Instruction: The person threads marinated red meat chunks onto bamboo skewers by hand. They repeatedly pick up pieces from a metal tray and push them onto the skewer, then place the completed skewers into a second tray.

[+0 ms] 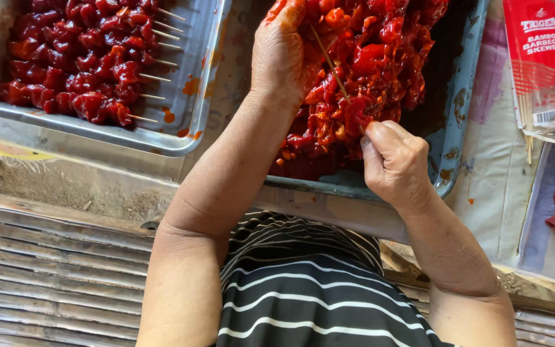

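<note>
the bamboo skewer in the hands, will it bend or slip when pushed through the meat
The skewer looks thin, so it probably flexes some. Red sauce coats the meat and the left hand, so grip is likely slippery. The right hand pinches its lower end.

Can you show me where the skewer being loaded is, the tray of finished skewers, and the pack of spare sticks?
bamboo skewer (330,64), head view, bare shaft.
metal tray (195,122), head view, right rim.
skewer packet (536,45), head view, red upper part.

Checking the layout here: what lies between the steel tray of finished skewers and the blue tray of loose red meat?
In the head view, the left hand and its forearm cross that gap, over a sauce-stained strip of table.
</note>
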